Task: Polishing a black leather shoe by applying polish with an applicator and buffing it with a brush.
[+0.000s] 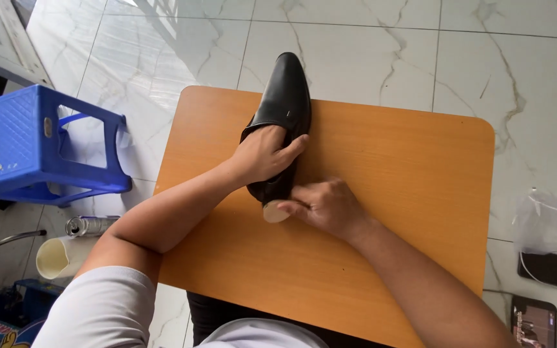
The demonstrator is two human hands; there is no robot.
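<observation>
shoe [283, 103], black and glossy, lies lengthwise on the orange bench [407, 193], toe pointing away past the far edge. left hand [262, 154] is closed over its opening, pinning it down. right hand [323, 205] pinches a small pale round piece [274, 212] against the heel end. it looks best to keep the left grip firm so the shoe cannot slide, and press the pale piece squarely rather than at a slant.

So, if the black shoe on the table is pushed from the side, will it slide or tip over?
The black shoe looks stiff and glossy, so it would probably slide on the smooth orange table. It lies flat and long, so tipping seems unlikely. The left hand rests on it, which likely steadies it.
</observation>
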